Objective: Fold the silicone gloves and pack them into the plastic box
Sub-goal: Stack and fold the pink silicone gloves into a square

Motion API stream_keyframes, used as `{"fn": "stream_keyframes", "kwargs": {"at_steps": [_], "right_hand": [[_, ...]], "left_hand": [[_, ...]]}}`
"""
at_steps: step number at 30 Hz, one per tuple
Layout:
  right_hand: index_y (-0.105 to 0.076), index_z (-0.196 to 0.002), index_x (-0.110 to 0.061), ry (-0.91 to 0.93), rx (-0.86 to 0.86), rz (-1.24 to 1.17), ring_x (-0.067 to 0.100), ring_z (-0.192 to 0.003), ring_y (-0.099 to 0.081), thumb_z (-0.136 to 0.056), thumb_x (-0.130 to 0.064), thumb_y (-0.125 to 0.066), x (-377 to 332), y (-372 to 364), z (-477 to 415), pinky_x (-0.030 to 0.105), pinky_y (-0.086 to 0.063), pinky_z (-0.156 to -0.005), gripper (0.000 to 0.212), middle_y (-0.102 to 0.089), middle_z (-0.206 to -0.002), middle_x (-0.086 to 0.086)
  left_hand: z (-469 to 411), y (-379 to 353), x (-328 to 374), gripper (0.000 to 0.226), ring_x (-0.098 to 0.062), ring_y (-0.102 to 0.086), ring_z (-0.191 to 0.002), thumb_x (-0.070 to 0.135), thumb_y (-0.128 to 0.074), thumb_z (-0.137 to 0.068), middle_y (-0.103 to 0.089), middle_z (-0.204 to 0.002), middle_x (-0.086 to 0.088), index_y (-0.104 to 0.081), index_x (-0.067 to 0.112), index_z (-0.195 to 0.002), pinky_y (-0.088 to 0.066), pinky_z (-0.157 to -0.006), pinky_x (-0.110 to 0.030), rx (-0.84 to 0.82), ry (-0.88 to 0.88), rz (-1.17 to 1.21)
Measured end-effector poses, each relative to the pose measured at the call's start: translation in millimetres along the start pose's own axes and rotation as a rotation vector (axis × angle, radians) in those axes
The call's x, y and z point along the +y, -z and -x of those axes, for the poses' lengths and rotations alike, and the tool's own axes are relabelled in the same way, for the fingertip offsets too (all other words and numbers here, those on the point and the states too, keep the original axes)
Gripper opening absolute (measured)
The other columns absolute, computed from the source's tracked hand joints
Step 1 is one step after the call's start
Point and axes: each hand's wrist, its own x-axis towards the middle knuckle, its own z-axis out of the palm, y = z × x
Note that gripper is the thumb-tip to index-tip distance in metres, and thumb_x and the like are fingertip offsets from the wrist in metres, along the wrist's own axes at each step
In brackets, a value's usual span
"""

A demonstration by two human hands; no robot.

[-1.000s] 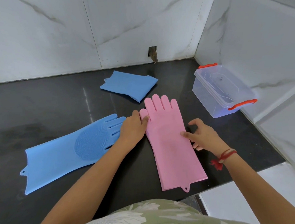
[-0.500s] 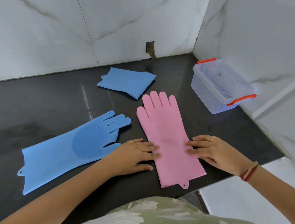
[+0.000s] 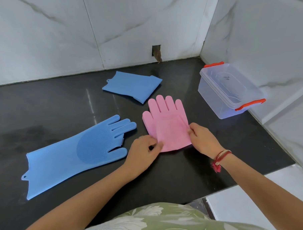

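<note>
A pink silicone glove (image 3: 167, 123) lies in the middle of the black counter, its cuff half folded up over the palm. My left hand (image 3: 143, 153) pinches the folded edge at its near left corner. My right hand (image 3: 202, 138) pinches the fold on the right side. A blue glove (image 3: 72, 153) with a bristled palm lies flat at the left. Another blue glove (image 3: 133, 86), folded, rests toward the back wall. The clear plastic box (image 3: 226, 91) with red handles stands open at the right, by the wall.
Marble walls close the counter (image 3: 43, 110) at the back and right. A small hole (image 3: 156, 51) is in the back wall. The counter's near right edge drops to a white surface (image 3: 247, 206).
The pink glove lay flat at full length with both hands on its lower half; now its cuff end is folded up over the palm and both hands grip the fold.
</note>
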Motion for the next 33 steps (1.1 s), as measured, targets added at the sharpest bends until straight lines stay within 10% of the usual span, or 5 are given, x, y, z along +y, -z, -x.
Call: {"fn": "stream_keyframes", "kwargs": {"at_steps": [7, 15, 22, 28, 33], "right_hand": [[-0.050, -0.080, -0.012, 0.010, 0.065, -0.184, 0.015, -0.065, -0.052, -0.080, -0.072, -0.025, 11, 2, 4, 0.031, -0.045, -0.066, 0.065, -0.055, -0.072, 0.008], [-0.041, -0.118, -0.028, 0.043, 0.238, 0.065, 0.011, -0.079, -0.059, -0.085, -0.053, -0.051, 19, -1, -4, 0.027, -0.051, -0.068, 0.043, -0.060, -0.101, -0.004], [-0.045, -0.134, -0.030, 0.478, 0.185, 0.063, 0.020, -0.129, -0.040, -0.091, -0.015, -0.050, 22, 12, -13, 0.032, -0.031, -0.108, 0.045, -0.042, -0.142, 0.000], [-0.045, -0.136, -0.029, 0.441, -0.037, 0.155, 0.015, -0.137, -0.034, -0.097, -0.016, -0.039, 34, 17, -21, 0.026, -0.018, -0.111, 0.042, -0.036, -0.150, -0.008], [-0.054, -0.129, -0.027, 0.403, -0.003, 0.037, 0.017, -0.131, -0.041, -0.096, -0.010, -0.041, 31, 18, -24, 0.026, -0.023, -0.109, 0.039, -0.048, -0.141, -0.006]], "left_hand": [[2, -6, -3, 0.043, 0.004, -0.045, -0.090, 0.041, -0.047, -0.094, -0.046, -0.095, 0.014, -0.066, 0.014, -0.065, -0.032, -0.070, -0.010, 0.019, 0.100, -0.013], [-13, -3, 3, 0.039, -0.010, -0.049, -0.060, 0.044, -0.056, -0.084, -0.048, -0.071, 0.007, -0.044, 0.020, -0.055, -0.042, -0.056, -0.024, 0.059, 0.192, -0.230], [-30, 13, 1, 0.061, -0.025, -0.016, -0.143, 0.021, -0.051, -0.086, -0.022, -0.156, -0.006, -0.033, 0.030, -0.143, -0.016, -0.115, -0.043, -0.167, -0.314, -0.482], [-46, 38, -24, 0.097, -0.018, -0.004, -0.145, 0.082, -0.041, -0.072, -0.002, -0.160, 0.001, -0.007, 0.035, -0.149, -0.002, -0.112, -0.031, -0.552, -0.381, -0.589], [-43, 37, -27, 0.094, -0.023, -0.011, -0.144, 0.082, -0.036, -0.074, -0.007, -0.159, -0.001, -0.008, 0.033, -0.150, -0.017, -0.114, -0.039, -0.532, -0.391, -0.651]]}}
